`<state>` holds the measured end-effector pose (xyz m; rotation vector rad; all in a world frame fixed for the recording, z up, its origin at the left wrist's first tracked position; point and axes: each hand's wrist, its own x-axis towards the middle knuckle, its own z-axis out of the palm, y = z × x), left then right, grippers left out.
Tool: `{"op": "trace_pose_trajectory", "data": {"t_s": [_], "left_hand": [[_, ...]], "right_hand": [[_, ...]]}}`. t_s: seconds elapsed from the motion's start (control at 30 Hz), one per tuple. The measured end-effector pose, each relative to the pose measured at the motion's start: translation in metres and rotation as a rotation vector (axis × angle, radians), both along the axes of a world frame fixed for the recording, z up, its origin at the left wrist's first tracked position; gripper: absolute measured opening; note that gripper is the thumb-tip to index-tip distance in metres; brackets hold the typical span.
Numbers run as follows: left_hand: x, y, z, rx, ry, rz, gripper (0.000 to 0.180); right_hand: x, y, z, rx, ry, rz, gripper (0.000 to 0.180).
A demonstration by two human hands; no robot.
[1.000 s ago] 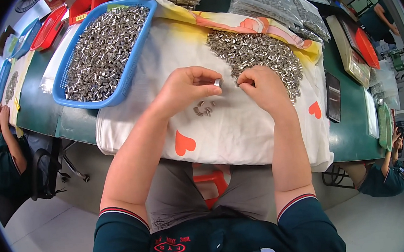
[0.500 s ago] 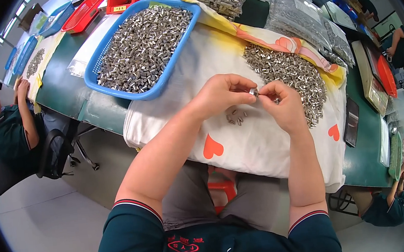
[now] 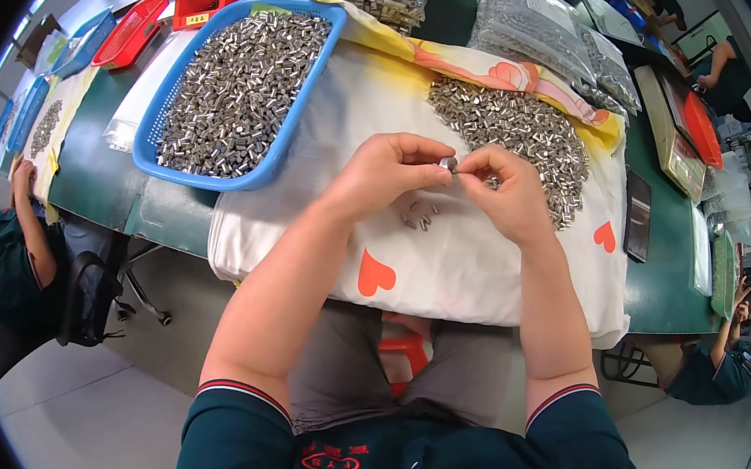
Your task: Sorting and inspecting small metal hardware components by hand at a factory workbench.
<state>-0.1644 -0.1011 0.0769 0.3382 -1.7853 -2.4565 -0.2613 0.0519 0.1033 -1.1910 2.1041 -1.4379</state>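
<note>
Over the white cloth (image 3: 482,292), my left hand (image 3: 387,174) pinches a small, shiny round metal piece (image 3: 449,164) between thumb and fingers. My right hand (image 3: 510,191) is closed right beside it, with thumb and index fingertips at the piece's edge. Whatever those fingertips hold is too small and covered to make out. Several loose short metal pins (image 3: 420,217) lie on the cloth below my hands. A wide heap of similar pins (image 3: 535,140) spreads just beyond my right hand.
A blue basket (image 3: 140,154) full of pins stands at the left. Bagged metal parts (image 3: 527,17) lie at the back, red trays (image 3: 130,31) far left. A dark phone (image 3: 637,214) rests on the green table (image 3: 666,295) at right. Another person (image 3: 15,245) sits at left.
The whole view has shifted a little, so the scene sits further left. My hands stay together at the metal piece, with only slight finger movement.
</note>
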Motion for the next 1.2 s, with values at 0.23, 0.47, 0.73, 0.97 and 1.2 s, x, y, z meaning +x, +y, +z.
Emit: {"op": "trace_pose_trajectory", "data": {"t_s": [0.23, 0.47, 0.73, 0.97, 1.2], "left_hand": [[-0.002, 0.003, -0.002, -0.12, -0.059, -0.014, 0.03], [-0.001, 0.004, -0.002, -0.164, -0.031, 0.013, 0.029], [0.0, 0.005, 0.003, -0.173, -0.078, -0.006, 0.029], [-0.002, 0.004, 0.0, -0.184, -0.051, -0.025, 0.028], [-0.003, 0.005, -0.001, -0.147, -0.024, -0.028, 0.027]], "right_hand": [[0.007, 0.0, -0.002, 0.054, 0.338, -0.029, 0.006], [-0.002, 0.002, 0.0, 0.058, 0.118, 0.016, 0.008], [-0.02, 0.009, 0.005, 0.164, 0.102, -0.195, 0.009], [-0.024, 0.007, -0.012, 0.32, 0.521, -0.112, 0.006], [-0.016, 0.003, -0.016, 0.298, 0.647, -0.115, 0.004]]}}
